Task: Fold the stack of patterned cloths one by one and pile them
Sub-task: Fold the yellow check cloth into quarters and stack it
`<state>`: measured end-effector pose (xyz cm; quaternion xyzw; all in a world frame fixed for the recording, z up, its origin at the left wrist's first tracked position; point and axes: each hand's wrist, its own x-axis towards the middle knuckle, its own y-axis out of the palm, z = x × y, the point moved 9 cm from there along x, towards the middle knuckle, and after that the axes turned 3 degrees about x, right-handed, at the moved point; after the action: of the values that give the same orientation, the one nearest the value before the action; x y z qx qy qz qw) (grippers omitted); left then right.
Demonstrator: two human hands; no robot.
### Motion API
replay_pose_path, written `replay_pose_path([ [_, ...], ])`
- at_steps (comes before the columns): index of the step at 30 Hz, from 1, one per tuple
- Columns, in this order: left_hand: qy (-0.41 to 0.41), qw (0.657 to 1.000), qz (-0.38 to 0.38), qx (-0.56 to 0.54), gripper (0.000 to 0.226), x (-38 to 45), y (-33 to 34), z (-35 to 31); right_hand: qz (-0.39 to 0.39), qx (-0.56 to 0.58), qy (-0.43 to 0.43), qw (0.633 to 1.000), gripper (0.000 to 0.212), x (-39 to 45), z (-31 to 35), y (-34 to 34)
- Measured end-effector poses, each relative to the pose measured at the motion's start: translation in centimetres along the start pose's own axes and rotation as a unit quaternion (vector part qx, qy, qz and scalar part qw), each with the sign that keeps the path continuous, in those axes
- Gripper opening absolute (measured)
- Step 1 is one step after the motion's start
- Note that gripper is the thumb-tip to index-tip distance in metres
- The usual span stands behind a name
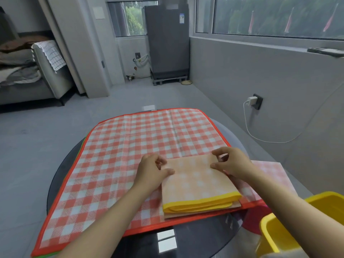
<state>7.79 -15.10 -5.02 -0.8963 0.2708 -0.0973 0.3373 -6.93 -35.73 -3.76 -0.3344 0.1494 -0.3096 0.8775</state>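
Orange-and-white checks under both hands: the folded orange cloth (197, 185), a thick rectangular packet with a bright yellow hem doubled along its near edge, lies flat with its far edge held at either corner. Left hand (151, 171) at the far-left corner, thumb on top and fingers (161, 161) curled in, pinching the fold. Right hand (233, 162) at the far-right corner, thumb lying along the top layer and fingers bent over the edge, pinching it too.

That packet sits on the big red checked cloth (130, 155), spread open and smooth, creased down its middle, bound in a red-orange border; slivers of green at its 9 o'clock edge and near corner show more cloths stacked beneath. At 3 o'clock from the packet, partly under the right forearm, lies a paler pink checked cloth (268, 170), folded square.

All of it rests on a round, dark, glossy desk (195, 243); the spread cloth overhangs the rim at 9 and 12 o'clock. At 4 o'clock a yellow plastic bin (279, 233) crowds the desk's edge, with something red just beside it. Open checked surface stretches from 9 round to 12 o'clock of the packet; grey floor lies beyond.
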Motion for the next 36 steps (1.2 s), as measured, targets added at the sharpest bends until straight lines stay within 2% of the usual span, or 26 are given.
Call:
replay_pose_path([
  [4, -0.029, 0.999, 0.008, 0.038, 0.056, 0.3, -0.2, -0.1, -0.018, -0.035, 0.027, 0.999, 0.050, 0.2, -0.1, -0.1],
  [6, -0.056, 0.998, 0.026, 0.032, 0.053, 0.4, -0.1, 0.0, -0.004, -0.027, 0.050, 0.998, 0.044, 0.3, -0.3, 0.1],
  [9, -0.083, 0.995, 0.050, 0.022, 0.037, 0.7, 0.0, 0.1, 0.012, -0.019, 0.070, 0.997, 0.018, 0.5, -0.3, 0.3],
  [11, -0.093, 0.994, 0.055, 0.014, 0.036, 0.9, 0.0, 0.2, 0.016, -0.007, 0.081, 0.997, 0.019, 0.6, -0.7, 0.4],
  [14, -0.105, 0.993, 0.050, -0.030, 0.043, 0.9, -0.1, 0.4, 0.017, 0.105, 0.106, 0.989, 0.028, 0.5, -1.5, 0.5],
  [17, -0.124, 0.980, 0.059, -0.142, 0.038, 0.4, -0.1, -0.2, 0.022, 0.228, 0.116, 0.967, 0.020, -0.2, -1.4, 0.1],
  [20, -0.132, 0.956, 0.058, -0.254, 0.028, 0.0, -0.7, -1.6, 0.024, 0.328, 0.087, 0.940, 0.016, -1.1, -0.3, -1.5],
  [22, -0.130, 0.939, 0.060, -0.312, 0.032, 0.0, -1.0, -3.0, 0.018, 0.382, 0.059, 0.922, 0.016, -1.7, 0.3, -3.0],
  [25, -0.112, 0.928, 0.041, -0.352, 0.039, 0.1, -1.4, -5.9, 0.005, 0.412, 0.024, 0.911, 0.024, -2.7, 0.6, -5.9],
  [29, -0.085, 0.925, 0.044, -0.368, 0.036, 0.3, -0.5, -10.9, -0.022, 0.468, 0.031, 0.883, 0.042, -3.7, -0.8, -10.0],
  [33, -0.058, 0.918, 0.058, -0.388, 0.023, 0.4, 2.2, -15.9, -0.073, 0.493, 0.033, 0.866, 0.038, -4.9, -2.4, -14.6],
  [36, -0.049, 0.909, 0.076, -0.407, 0.024, 0.5, 5.4, -19.0, -0.102, 0.512, 0.025, 0.852, 0.039, -5.6, -4.5, -18.3],
])
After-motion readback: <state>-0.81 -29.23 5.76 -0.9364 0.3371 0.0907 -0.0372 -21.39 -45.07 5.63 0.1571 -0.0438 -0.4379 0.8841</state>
